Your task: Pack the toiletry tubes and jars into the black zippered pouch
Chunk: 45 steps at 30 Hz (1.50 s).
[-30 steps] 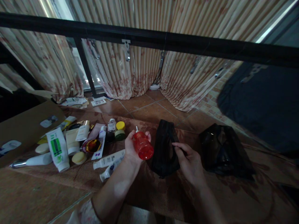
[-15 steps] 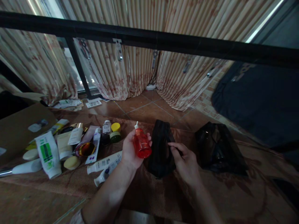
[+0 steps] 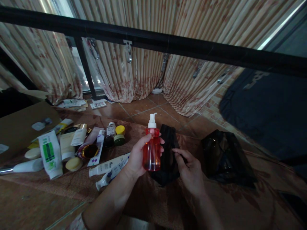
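A red see-through pump bottle (image 3: 152, 153) with a white pump head stands upright in my left hand (image 3: 137, 156), whose fingers wrap round its body. Behind and to the right of the bottle lies a black bag (image 3: 169, 169), partly hidden by it. My right hand (image 3: 190, 171) pinches the right edge of that bag between thumb and forefinger. Two white tubes (image 3: 107, 167) lie just left of my left wrist.
Several tubes, jars and bottles crowd the left, among them a white-and-green tube (image 3: 50, 155) and a yellow-lidded jar (image 3: 120, 130). A cardboard box (image 3: 24, 123) stands behind them. Another black bag (image 3: 226, 159) lies at right. A dark rail (image 3: 153, 40) crosses above.
My left hand has turned the pump bottle from tilted to upright and brought it slightly right, in front of the black bag. My right hand keeps its pinch on the bag's edge.
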Available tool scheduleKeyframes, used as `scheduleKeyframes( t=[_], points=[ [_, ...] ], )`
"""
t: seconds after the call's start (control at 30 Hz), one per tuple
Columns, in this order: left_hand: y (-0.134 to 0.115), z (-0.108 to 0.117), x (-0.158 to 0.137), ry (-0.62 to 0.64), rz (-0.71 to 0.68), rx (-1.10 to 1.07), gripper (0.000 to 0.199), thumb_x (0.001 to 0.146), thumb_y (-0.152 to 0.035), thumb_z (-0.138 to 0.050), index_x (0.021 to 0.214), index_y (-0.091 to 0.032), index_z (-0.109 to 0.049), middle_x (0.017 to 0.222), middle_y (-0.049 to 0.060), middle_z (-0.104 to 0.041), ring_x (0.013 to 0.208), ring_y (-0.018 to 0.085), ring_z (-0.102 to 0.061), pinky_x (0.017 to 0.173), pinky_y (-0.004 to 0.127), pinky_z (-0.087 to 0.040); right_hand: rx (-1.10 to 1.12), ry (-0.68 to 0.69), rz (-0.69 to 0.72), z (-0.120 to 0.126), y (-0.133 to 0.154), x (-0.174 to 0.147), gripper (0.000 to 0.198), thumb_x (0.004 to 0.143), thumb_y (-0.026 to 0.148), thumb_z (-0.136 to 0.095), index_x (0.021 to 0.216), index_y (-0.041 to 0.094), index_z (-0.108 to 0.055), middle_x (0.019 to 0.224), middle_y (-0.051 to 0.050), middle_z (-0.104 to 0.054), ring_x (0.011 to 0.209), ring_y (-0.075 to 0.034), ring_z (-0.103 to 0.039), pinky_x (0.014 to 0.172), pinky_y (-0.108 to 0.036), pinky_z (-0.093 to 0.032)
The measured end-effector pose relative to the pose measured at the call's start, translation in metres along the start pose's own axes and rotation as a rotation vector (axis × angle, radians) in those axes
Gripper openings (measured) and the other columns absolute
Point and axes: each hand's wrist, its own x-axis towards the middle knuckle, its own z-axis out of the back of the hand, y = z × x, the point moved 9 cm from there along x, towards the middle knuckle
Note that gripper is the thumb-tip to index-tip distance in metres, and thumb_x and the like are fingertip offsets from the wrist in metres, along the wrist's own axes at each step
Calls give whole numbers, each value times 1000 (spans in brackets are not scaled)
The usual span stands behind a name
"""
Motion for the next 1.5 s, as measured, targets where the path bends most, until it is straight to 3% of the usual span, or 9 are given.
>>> scheduleKeyframes(
  t=[0.17,0.27,0.5,0.67,0.83,1.03,1.2,1.37,1.5],
  points=[
    [-6,-12,-11,154,-57,94,40,66,-26,-69,104,-14,-63,88,8,-67,77,20,-66,72,30,-52,-12,8,-15,1,1,0,30,85,41,-49,98,23,-69,98,-6,-69,89,-21,-62,74,-32,-48],
    [-15,-17,-18,254,-82,12,49,60,-39,-74,102,-17,-63,87,7,-66,75,20,-65,73,34,-53,-26,6,-8,2,1,0,30,85,41,-48,98,23,-68,98,-5,-69,90,-21,-62,76,-32,-47],
    [-47,38,-1,-215,-255,-89,32,91,-45,-40,94,-22,-63,93,3,-66,92,15,-62,84,30,-50,-34,-17,19,4,1,1,30,84,41,-49,96,23,-69,99,-6,-69,91,-22,-62,78,-33,-48],
    [-27,17,0,-70,-73,-13,32,90,-45,-45,101,-21,-63,99,6,-67,101,21,-62,88,39,-51,-14,0,-4,1,0,1,31,85,42,-48,97,23,-69,98,-6,-69,88,-21,-63,73,-31,-49],
    [-62,37,-3,-156,-378,-268,32,95,-39,-37,90,-23,-64,97,1,-68,113,15,-56,98,31,-45,-54,-16,-16,5,-3,1,31,84,42,-49,98,24,-69,98,-5,-68,85,-21,-62,70,-30,-48],
    [-25,9,-1,35,-107,-170,26,93,-31,-44,103,-16,-62,113,7,-65,117,21,-55,101,37,-44,-43,-6,-28,5,-4,1,31,84,42,-50,97,23,-70,94,-6,-68,87,-21,-62,73,-32,-48],
    [-63,18,-8,-21,-416,-167,19,91,-34,-48,98,-24,-63,114,1,-65,122,19,-50,103,36,-42,-42,-9,-24,7,-6,1,31,83,42,-50,98,23,-70,97,-6,-69,91,-22,-62,73,-32,-48],
    [-29,5,-7,58,-199,-51,31,78,-22,-66,108,-19,-60,120,6,-62,124,25,-48,106,40,-38,-11,7,-29,5,-8,2,31,84,42,-50,99,22,-69,99,-6,-68,92,-22,-62,78,-33,-47],
    [-46,13,-9,-10,-344,-163,27,85,-21,-58,112,-18,-57,119,5,-63,122,19,-50,108,34,-36,-10,24,-53,5,-9,1,32,85,43,-48,100,23,-68,100,-5,-67,93,-22,-61,80,-33,-46]
  ],
)
